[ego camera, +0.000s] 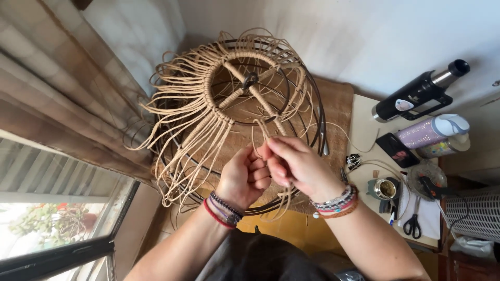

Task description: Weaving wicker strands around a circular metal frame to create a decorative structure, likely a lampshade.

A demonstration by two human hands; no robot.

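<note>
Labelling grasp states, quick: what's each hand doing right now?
Left hand: closed, pinching tan cord strands from the wire frame.
Right hand: closed on the same strands, fingertips meeting the left.

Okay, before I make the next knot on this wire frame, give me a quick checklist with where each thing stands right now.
1. Cord strands pinched by both hands: ok, left hand and right hand meet on them.
2. Wire frame resting on the woven mat: ok.
3. Loose strands untangled on the left side: cannot tell, they fan out and overlap.
4. Scissors within sight: ok, on the side table to the right.
5. Knot tightness at the fingertips: cannot tell, fingers hide it.
</note>
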